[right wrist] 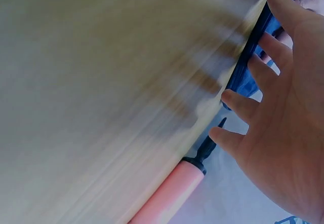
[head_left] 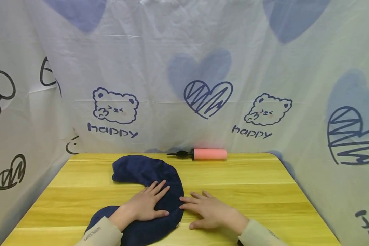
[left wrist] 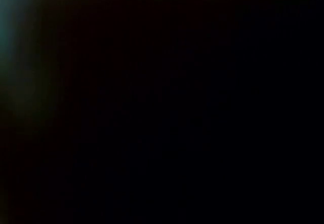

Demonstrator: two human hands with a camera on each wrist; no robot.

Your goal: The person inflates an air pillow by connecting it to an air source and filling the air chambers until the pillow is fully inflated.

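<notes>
The person's left hand (head_left: pixel 147 205) lies palm down on a navy curved cloth piece (head_left: pixel 173 201), its fingers spread and pointing forward to the right, thumb out to the side, gripping nothing. Apart from it, the right hand (head_left: pixel 210 212) reaches inward with fingers loosely splayed, empty, its foremost fingertips at the cloth's right edge, though whether they touch it one cannot tell. The cloth lies flat on the left-centre of the table (head_left: pixel 249 194), its bend toward the right, with a pink pump (head_left: pixel 209 154) near the far edge.
</notes>
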